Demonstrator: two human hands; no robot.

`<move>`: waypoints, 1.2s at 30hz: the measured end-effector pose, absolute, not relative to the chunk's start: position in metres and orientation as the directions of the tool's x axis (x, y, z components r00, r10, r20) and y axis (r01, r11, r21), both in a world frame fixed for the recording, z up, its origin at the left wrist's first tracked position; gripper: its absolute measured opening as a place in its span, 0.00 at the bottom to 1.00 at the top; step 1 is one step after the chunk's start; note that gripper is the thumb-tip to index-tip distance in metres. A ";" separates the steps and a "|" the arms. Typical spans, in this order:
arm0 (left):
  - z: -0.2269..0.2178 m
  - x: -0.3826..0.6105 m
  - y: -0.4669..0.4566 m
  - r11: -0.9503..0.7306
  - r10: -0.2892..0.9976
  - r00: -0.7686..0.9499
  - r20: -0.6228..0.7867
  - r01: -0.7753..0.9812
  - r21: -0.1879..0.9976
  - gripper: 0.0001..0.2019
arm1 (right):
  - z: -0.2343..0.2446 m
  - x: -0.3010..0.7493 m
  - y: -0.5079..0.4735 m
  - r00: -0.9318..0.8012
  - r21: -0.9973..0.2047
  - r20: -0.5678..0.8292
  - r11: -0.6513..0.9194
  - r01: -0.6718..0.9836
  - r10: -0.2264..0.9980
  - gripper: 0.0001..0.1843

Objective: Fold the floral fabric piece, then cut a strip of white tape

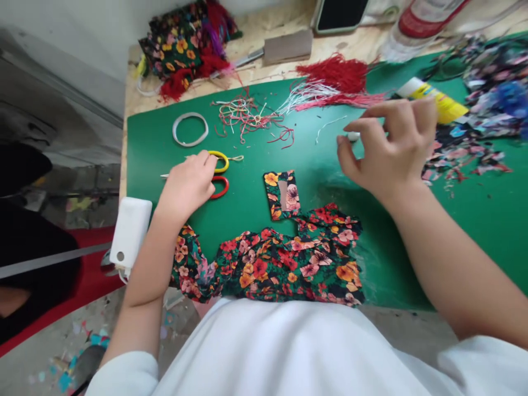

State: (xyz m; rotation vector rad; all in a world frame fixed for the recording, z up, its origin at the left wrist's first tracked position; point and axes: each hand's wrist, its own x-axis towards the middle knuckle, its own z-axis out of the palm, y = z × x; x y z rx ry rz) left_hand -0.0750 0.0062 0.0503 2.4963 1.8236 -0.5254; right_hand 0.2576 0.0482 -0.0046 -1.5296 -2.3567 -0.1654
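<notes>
A person's left hand [187,184] closes on a pair of scissors [216,173] with one yellow and one red loop, lying on the green cutting mat [487,220] of a craft desk [270,30] — fingers curled over the handles, blades pointing left. The right hand [385,148] hovers above the mat, fingers pinched on a small white piece [353,136], too small to identify. Between the hands lies a floral fabric-covered frame [282,193], just above a larger floral cloth [284,261] at the near edge. The step appears to be picking up tools — next, a firm lift of the scissors toward the fabric.
</notes>
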 end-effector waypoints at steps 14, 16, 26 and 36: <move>0.063 -0.063 -0.019 -0.542 0.425 0.636 0.644 0.749 -0.381 0.03 | 0.010 0.215 0.008 -0.421 -0.772 0.368 0.525 0.360 0.829 0.09; 0.054 -0.044 -0.024 -0.717 0.299 0.730 0.614 0.597 -0.360 0.02 | 0.013 0.203 -0.010 -0.529 -0.979 0.134 0.195 0.062 0.838 0.17; 0.022 -0.011 -0.026 -0.909 -0.031 0.794 0.607 0.230 -0.347 0.07 | 0.001 0.189 -0.036 -0.616 -0.855 -0.051 -0.353 -0.380 0.786 0.25; 0.023 -0.129 0.040 -0.141 0.953 0.171 0.250 0.981 -0.134 0.16 | -0.007 0.196 -0.018 -0.515 -0.946 0.005 -0.164 -0.281 0.857 0.21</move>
